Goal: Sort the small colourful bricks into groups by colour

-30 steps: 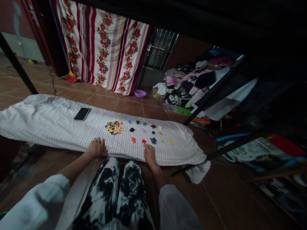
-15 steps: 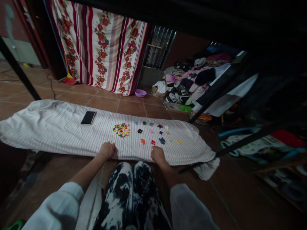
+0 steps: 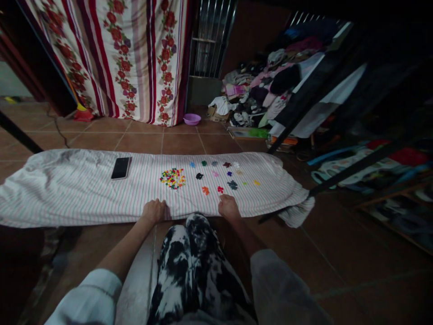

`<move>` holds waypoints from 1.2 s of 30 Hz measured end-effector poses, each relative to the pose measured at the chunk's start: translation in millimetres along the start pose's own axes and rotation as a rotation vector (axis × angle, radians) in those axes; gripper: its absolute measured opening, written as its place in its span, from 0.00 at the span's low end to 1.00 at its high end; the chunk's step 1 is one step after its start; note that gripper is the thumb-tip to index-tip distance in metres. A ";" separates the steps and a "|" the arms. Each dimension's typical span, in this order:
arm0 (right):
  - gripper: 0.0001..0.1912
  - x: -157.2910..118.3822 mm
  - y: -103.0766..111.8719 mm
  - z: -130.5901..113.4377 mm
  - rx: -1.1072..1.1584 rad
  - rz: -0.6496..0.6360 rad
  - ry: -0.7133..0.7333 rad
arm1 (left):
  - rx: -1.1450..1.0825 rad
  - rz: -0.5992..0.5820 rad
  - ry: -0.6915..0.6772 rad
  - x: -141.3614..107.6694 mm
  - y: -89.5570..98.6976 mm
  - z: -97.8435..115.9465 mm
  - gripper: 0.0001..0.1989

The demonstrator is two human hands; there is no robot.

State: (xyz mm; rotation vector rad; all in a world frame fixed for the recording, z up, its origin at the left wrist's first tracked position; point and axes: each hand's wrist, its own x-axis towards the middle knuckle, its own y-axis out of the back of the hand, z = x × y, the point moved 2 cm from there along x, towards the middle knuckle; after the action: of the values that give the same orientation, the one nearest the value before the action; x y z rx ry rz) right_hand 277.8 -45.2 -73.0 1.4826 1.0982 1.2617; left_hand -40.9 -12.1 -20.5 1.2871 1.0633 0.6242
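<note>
My left hand (image 3: 154,211) is closed and rests on the front edge of a striped cloth (image 3: 84,194) spread over a long low surface. Beyond it lies a loose heap of mixed small coloured pieces (image 3: 173,178), too small to name. My right hand (image 3: 229,206), also closed, touches the cloth just below a little red pile (image 3: 220,189). Whatever either hand has inside its fingers is hidden. Around the red pile sit several more single-colour piles, among them an orange one (image 3: 205,191), a dark grey one (image 3: 232,185) and a black one (image 3: 199,176).
A phone (image 3: 121,168) lies on the cloth to the left. Dark slanting poles (image 3: 291,126) frame the surface. Behind are a floral curtain (image 3: 142,63), a purple basin (image 3: 192,119), a red dustpan (image 3: 83,114) and a pile of clothes (image 3: 257,90).
The camera view has tilted downward and turned slightly. Both hands stay closed at the cloth's front edge, and the coloured piles look the same.
</note>
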 end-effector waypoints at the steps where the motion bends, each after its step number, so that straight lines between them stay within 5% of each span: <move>1: 0.18 -0.8 -0.7 0.6 0.015 0.013 0.001 | -0.006 0.004 0.008 -0.9 -1.8 -0.5 0.19; 9: 0.15 -2.8 3.4 8.3 0.090 -0.047 -0.004 | -0.100 0.078 0.092 -8.1 -8.4 5.0 0.18; 15: 0.18 2.7 7.1 -7.8 0.256 0.003 0.022 | -0.151 0.163 0.157 -14.4 -13.2 13.9 0.16; 22: 0.25 34.5 14.2 -30.4 0.309 -0.171 -0.023 | -0.209 0.309 0.227 -15.3 -9.5 35.5 0.15; 28: 0.26 47.9 10.4 -33.1 0.287 -0.338 -0.080 | -0.348 0.591 0.111 -14.4 -35.4 89.1 0.14; 32: 0.24 50.7 4.1 -31.3 0.300 -0.330 -0.026 | -0.394 0.603 -0.025 -24.4 -65.8 132.1 0.16; 36: 0.19 54.4 -5.3 -29.9 0.334 -0.254 0.070 | -0.380 0.588 0.009 -30.8 -71.6 142.7 0.17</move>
State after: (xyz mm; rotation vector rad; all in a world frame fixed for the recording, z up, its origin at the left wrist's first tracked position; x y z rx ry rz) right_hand 252.9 11.1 -63.2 1.4882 1.5504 0.9928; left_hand 60.2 -119.1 -89.5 1.2515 0.5211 1.2121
